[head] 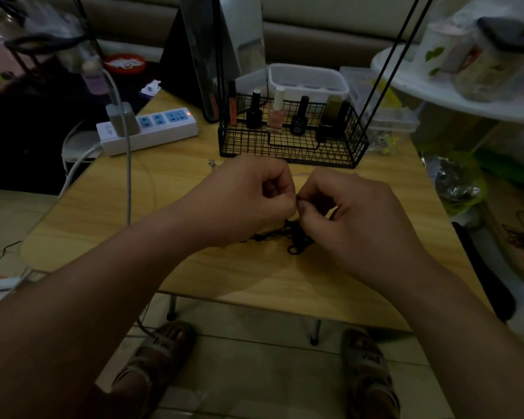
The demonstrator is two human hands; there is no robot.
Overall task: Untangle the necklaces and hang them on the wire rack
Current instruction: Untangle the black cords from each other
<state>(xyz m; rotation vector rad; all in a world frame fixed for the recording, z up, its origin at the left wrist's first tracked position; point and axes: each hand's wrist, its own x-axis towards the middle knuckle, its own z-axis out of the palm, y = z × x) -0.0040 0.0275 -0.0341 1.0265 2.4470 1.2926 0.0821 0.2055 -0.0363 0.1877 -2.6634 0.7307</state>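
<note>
A dark tangled necklace (294,240) lies bunched on the wooden table (194,207), with a strand rising to my fingertips. My left hand (248,198) and my right hand (351,213) meet above it, and each pinches the dark strand between thumb and forefinger. A thin silver chain (301,174) shows on the table just beyond my hands, partly hidden by them. A small silver charm (212,162) lies to the left of my left hand. The black wire rack (291,146) stands behind my hands.
The rack holds several nail polish bottles (275,111). A white power strip (149,130) with a plugged charger lies at the back left. Clear plastic boxes (307,81) stand behind the rack. Two black rods (387,62) slant up at the right. Clutter crowds both sides.
</note>
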